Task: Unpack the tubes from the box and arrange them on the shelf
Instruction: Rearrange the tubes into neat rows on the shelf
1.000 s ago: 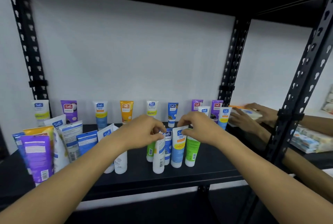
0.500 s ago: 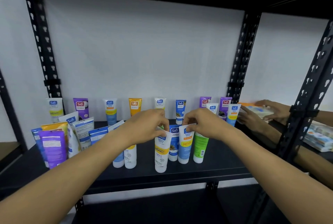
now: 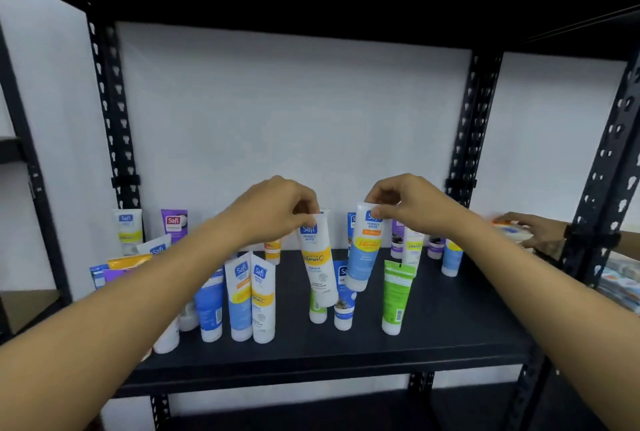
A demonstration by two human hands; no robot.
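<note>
Two tubes are off the shelf, held in the air above its middle. The white tube with a yellow band (image 3: 317,257) hangs cap-down from the left hand (image 3: 277,209), whose fingertips pinch its flat crimped end. The blue and white tube (image 3: 363,250) hangs the same way from the right hand (image 3: 408,205), pinched at the crimp between thumb and fingers. Both tubes tilt slightly, their caps clear of the shelf (image 3: 450,319).

Judged from their hang, the tubes are light, soft-walled plastic with a smooth, somewhat slippery skin. The crimp is the stiffest, flattest place to take hold; squeezing the body would dent it. They stand only on their caps, so each is likely to tip easily when set down beside others.

Directly below them stand a green tube (image 3: 396,295) and a small blue-labelled tube (image 3: 344,306). Toward the front left edge a close group of blue and white tubes (image 3: 249,299) stands upright, some touching. A row of tubes (image 3: 173,224) lines the back edge; more tubes lean at the left end.

The shelf is a dark board in a black perforated metal frame (image 3: 474,139) against a white wall (image 3: 294,112). Another person's hand (image 3: 533,231) rests on packets in the bay to the right.
</note>
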